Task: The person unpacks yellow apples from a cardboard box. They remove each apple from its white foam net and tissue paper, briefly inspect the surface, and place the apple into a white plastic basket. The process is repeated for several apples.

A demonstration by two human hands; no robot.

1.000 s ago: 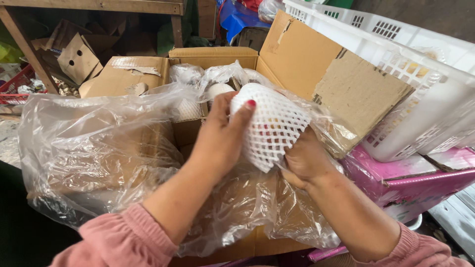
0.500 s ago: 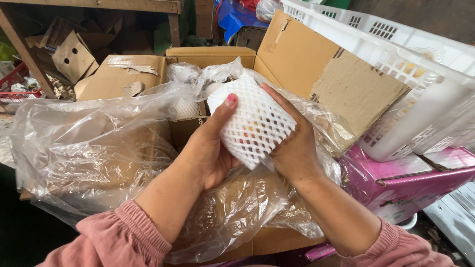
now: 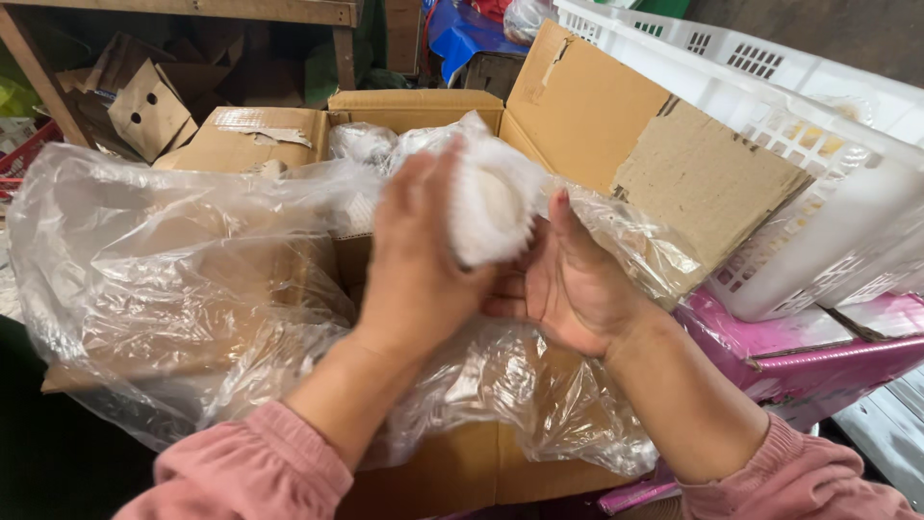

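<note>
White foam netting (image 3: pixel 496 207) wraps the round fruit I have up between my two hands, over the open cardboard box (image 3: pixel 462 120) that is lined with loose clear plastic (image 3: pixel 173 289). From the head view, my left hand (image 3: pixel 414 270) curls around the near side of the netted fruit, fingers closed on it from the left, while my right hand (image 3: pixel 568 279) lies open beneath and to the right, palm up, thumb raised just beside the net; it cradles more than it clamps. The picture is smeared with motion, so I cannot tell whether the sleeve covers the fruit fully. I judge the weak point to be that grip: the foam is slippery and springy, and with only one hand truly closed the fruit could squirt out of the sleeve and drop into the box, bruising itself. The plastic liner billows high at the front edge and could snag my wrists or fold under the fruit. Close on my right stand a white slatted crate (image 3: pixel 799 125) and a pink crate (image 3: pixel 799 356), near enough to knock with an elbow.
</note>
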